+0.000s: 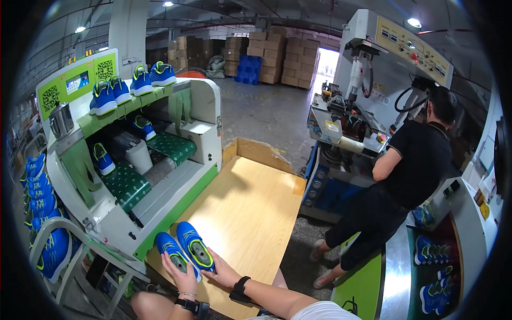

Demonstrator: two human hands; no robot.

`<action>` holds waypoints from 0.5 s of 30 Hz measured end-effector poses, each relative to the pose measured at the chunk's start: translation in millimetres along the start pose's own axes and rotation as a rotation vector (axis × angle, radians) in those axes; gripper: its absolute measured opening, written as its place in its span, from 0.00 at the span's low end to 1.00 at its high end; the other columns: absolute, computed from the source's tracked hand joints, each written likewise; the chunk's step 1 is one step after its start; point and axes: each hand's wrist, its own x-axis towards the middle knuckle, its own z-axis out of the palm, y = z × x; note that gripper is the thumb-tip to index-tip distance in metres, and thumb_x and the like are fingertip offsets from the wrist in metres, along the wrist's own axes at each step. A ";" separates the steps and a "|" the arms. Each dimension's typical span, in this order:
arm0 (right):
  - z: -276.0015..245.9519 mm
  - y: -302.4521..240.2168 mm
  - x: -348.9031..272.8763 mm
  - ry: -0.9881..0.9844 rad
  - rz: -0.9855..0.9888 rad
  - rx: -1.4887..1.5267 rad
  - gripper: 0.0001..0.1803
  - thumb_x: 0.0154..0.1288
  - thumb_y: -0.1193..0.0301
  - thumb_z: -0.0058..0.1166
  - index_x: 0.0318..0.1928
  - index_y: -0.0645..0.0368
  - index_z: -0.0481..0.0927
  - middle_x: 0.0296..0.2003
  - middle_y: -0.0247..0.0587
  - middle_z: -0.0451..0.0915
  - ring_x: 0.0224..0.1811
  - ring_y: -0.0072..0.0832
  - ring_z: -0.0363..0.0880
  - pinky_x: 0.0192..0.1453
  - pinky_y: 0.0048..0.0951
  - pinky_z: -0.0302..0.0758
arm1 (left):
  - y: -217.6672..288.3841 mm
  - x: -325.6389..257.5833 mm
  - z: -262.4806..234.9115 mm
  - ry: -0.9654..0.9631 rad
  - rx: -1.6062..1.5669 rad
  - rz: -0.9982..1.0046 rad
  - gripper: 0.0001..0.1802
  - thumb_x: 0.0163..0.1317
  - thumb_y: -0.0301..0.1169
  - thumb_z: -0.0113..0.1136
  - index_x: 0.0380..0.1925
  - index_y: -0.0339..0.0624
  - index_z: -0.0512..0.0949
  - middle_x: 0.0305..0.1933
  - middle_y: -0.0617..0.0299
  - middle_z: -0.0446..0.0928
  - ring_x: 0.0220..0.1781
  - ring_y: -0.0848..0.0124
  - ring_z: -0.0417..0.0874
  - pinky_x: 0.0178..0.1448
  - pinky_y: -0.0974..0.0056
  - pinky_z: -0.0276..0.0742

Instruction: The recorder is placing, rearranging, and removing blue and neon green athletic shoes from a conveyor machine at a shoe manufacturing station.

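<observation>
A pair of blue sneakers with lime-green collars rests side by side at the near left corner of a wooden table (pixel 250 213), toes pointing away from me. My left hand (pixel 182 277) grips the left sneaker (pixel 168 244) at its heel and outer side. Around the heel of the right sneaker (pixel 188 233) my right hand (pixel 225 273) has its fingers closed, with the thumb side near the collar. The soles are mostly hidden. Black bands sit on both of my wrists.
Left of the table stands a green and white conveyor machine (pixel 181 178), with sneakers (pixel 141 81) on top and others on its green belts (pixel 125 186). A rack of sneakers (pixel 45 213) stands far left. At right, a person in black (pixel 410 165) faces another machine (pixel 346 125).
</observation>
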 end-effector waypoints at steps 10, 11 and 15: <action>-3.1 -13.6 -2.3 0.006 0.014 0.031 0.52 0.67 0.63 0.68 0.80 0.62 0.47 0.74 0.62 0.60 0.71 0.52 0.69 0.69 0.41 0.74 | -25.6 2.3 -1.6 -0.003 0.069 0.076 0.46 0.63 0.24 0.59 0.79 0.36 0.50 0.82 0.43 0.47 0.83 0.44 0.49 0.84 0.43 0.44; -5.8 -17.2 -1.6 -0.004 0.030 0.037 0.52 0.67 0.63 0.68 0.80 0.62 0.47 0.75 0.62 0.59 0.71 0.52 0.70 0.68 0.41 0.76 | -26.6 3.8 -0.9 -0.005 0.080 0.085 0.46 0.63 0.24 0.59 0.79 0.36 0.49 0.82 0.43 0.47 0.83 0.44 0.50 0.84 0.43 0.45; -2.4 -8.2 -1.3 0.033 -0.014 -0.005 0.53 0.66 0.63 0.68 0.80 0.62 0.47 0.75 0.63 0.59 0.73 0.54 0.67 0.71 0.41 0.73 | -22.1 3.7 0.6 -0.012 0.092 0.094 0.46 0.63 0.25 0.59 0.79 0.36 0.49 0.82 0.43 0.48 0.83 0.44 0.50 0.84 0.43 0.45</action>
